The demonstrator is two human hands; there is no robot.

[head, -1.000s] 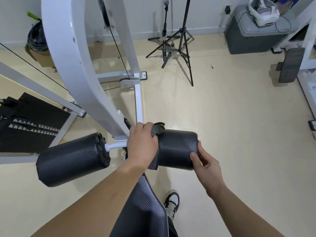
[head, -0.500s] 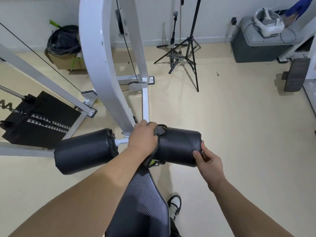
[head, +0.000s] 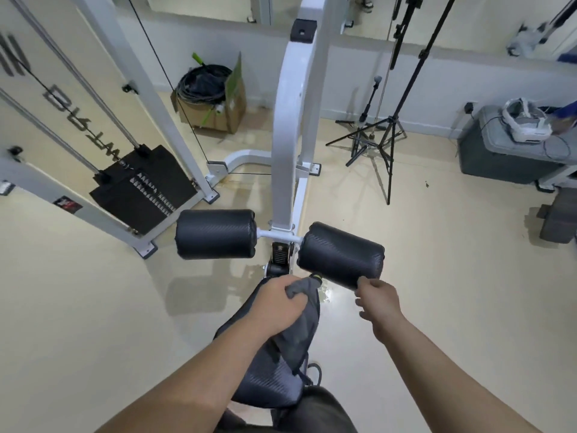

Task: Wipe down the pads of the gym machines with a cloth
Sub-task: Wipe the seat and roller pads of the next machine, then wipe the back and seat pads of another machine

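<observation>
While the left hand (head: 278, 304) clutches a bunched grey cloth (head: 304, 320) at the far edge of the black textured seat pad (head: 265, 382), the empty, loosely curled right hand (head: 376, 300) hangs beside the black cylindrical roller pad (head: 340, 256); wiping the seat seems next.

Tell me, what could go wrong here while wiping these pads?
The cloth hangs loose from the left hand close to the black fitting; it might snag there. The right pad sits on a bar and could roll under the right hand. The floor below shines, perhaps wet: a slip risk.
</observation>
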